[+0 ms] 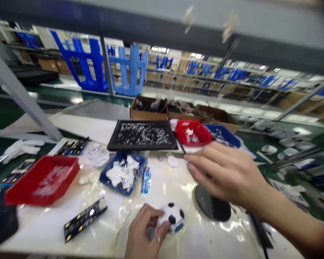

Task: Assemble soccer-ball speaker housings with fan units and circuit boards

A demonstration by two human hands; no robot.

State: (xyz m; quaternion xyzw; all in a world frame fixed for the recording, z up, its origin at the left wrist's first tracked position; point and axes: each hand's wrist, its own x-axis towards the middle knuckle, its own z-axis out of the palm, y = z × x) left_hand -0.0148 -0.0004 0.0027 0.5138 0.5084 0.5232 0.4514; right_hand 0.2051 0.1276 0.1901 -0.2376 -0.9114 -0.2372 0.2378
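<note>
A small black and white soccer ball sits low in the middle of the head view, with the thumb and fingers of my left hand closed on its left side. Up and to the right, my right hand pinches a thin dark stick-like tool, which slants up and left toward the red bin. Beneath my right hand lies a round black textured pad, partly covered. A blue tray of white pieces stands left of centre, beside a small blue and white packet.
A black tray of tiny white parts lies behind, next to a red bin and a blue bin. At left are a red bin and a black circuit strip. Cardboard boxes line the back; a shelf beam crosses above.
</note>
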